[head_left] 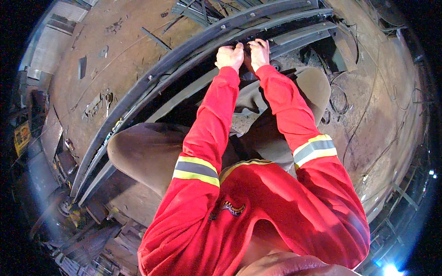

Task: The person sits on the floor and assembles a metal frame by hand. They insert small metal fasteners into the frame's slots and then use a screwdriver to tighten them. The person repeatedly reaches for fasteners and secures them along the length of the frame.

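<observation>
A long dark metal beam [184,49], which looks curved in this wide view, runs from the lower left to the upper right in front of me. Small bolts or studs dot its upper face. My left hand [229,56] is closed in a fist at the beam's near side. Close beside it, my right hand [259,52] is closed too, its fingers curled at the same dark edge. What the fingers grip is hidden in shadow. Under my forearms, a paler metal strip [184,95] follows the beam.
Several loose metal bars [198,11] lie beyond the beam, with a single bar [156,38] nearer. Pliers-like tools [108,100] rest on the brown floor at left. A coiled cable [339,100] lies to the right of my knee. A bright lamp [392,270] shines at lower right.
</observation>
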`<state>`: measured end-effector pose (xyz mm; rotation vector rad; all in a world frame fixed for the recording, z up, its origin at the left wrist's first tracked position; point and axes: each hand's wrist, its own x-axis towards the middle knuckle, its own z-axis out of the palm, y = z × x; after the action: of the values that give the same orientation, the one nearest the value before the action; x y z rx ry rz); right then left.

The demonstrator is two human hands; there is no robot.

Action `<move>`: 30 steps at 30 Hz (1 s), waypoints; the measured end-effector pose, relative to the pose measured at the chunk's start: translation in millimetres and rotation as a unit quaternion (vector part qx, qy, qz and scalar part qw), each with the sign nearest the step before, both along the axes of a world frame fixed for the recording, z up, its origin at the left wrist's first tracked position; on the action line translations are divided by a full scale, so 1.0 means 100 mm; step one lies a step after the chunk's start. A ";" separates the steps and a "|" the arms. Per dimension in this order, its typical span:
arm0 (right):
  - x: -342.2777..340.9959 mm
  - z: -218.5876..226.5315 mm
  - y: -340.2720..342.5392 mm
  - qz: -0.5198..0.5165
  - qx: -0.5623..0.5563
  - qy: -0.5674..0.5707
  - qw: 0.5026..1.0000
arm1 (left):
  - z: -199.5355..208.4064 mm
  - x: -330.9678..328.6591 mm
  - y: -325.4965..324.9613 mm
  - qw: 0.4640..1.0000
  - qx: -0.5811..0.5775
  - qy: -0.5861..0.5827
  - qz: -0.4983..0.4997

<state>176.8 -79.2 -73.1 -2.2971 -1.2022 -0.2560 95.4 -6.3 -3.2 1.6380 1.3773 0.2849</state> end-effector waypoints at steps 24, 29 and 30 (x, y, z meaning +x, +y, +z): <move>-0.04 0.12 0.02 -0.074 -0.095 0.022 0.993 | 0.07 0.05 -0.04 0.996 0.016 -0.021 0.081; 0.09 0.02 -0.01 -0.075 -0.051 0.040 0.995 | 0.11 0.11 -0.12 0.993 0.055 0.028 0.101; 0.10 0.06 0.00 -0.069 -0.057 0.137 0.986 | 0.09 0.10 -0.09 0.995 0.043 0.023 0.082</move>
<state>187.0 -78.9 -67.1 -2.4223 -0.9419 0.0811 105.1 -15.6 6.1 1.6121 1.5570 0.4107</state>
